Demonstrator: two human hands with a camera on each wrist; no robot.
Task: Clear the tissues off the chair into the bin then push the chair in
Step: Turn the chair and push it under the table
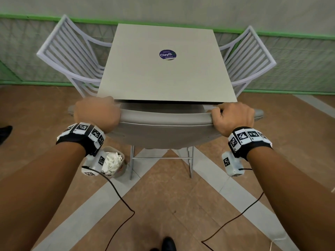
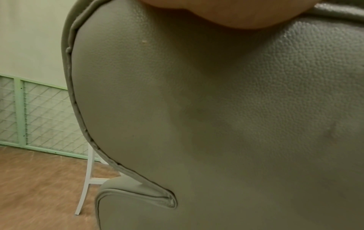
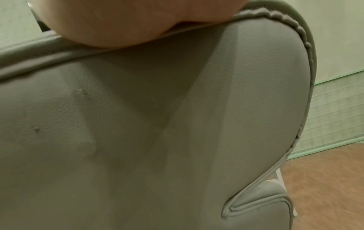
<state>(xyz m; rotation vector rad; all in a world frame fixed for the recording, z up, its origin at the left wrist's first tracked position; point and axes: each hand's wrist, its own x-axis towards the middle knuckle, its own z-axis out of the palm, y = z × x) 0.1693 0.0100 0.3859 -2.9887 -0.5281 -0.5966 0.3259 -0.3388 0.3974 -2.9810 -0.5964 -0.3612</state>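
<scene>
One small bin (image 1: 121,166) stands on the floor (image 1: 163,205) just below your left wrist, beside the chair's left rear leg, and it holds a heap of crumpled white tissues (image 1: 112,163) up to about its rim.

Your two grips are both on the grey padded chair (image 1: 163,131). Your left hand (image 1: 97,113) is curled over the left end of the backrest's top edge, and your right hand (image 1: 233,116) is curled over the right end — each clamped on the backrest. In the left wrist view the heel of your left hand (image 2: 226,14) presses against the leather-textured back of the chair (image 2: 216,124); the right wrist view shows your right hand (image 3: 128,23) seated on the piped top seam of the chair (image 3: 157,140) in the same way.

The chair's backrest sits close to the near edge of the square counter (image 1: 166,75), its seat largely under the top — the seat surface itself is hidden, so you cannot tell what lies on it. A round dark sticker (image 1: 167,54) lies near the counter's middle. Two white slatted chairs, one on the left (image 1: 72,57) and one on the right (image 1: 248,58), flank the counter.
</scene>
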